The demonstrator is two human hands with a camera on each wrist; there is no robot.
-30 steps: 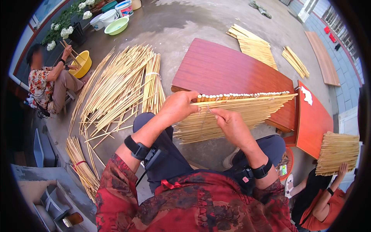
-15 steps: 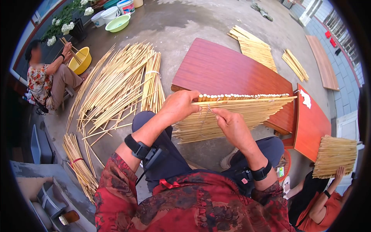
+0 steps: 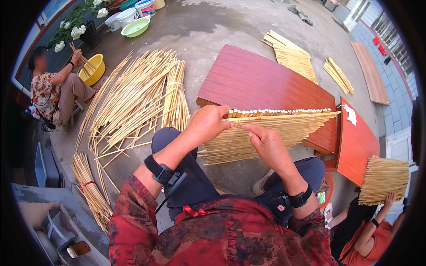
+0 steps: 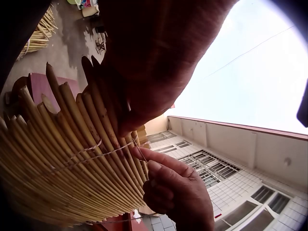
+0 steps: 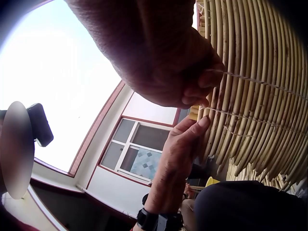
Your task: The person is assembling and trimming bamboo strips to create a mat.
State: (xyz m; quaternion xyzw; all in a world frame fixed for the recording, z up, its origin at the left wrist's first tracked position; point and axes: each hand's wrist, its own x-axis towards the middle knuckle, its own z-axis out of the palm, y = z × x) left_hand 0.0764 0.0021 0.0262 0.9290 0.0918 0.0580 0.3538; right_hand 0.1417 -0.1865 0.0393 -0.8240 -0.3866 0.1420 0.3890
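A mat of pale reeds (image 3: 248,139), bound side by side with thin string, hangs over the person's knees at the near edge of a red-brown table. The left hand (image 3: 206,122) grips the mat's upper edge near its left end, thumb on the outermost reed. Just right of it, the right hand (image 3: 268,144) pinches a thin strand at the same edge. In the left wrist view, the string (image 4: 108,152) runs across the reeds to the right hand's (image 4: 178,187) finger and thumb. The right wrist view shows the left hand's (image 5: 175,154) thumb pressing the edge reed.
Loose reeds (image 3: 133,93) lie on the ground at the left, beside tied bundles (image 3: 92,190). The red-brown table (image 3: 266,80) stands ahead, with an orange-red board (image 3: 359,142) to its right. One person sits at the left by a yellow basin (image 3: 95,71); another holds a mat at the lower right.
Both hands keep nearly the same hold at the mat's edge. The head view has shifted slightly, and the seated person's head at the left has moved a little.
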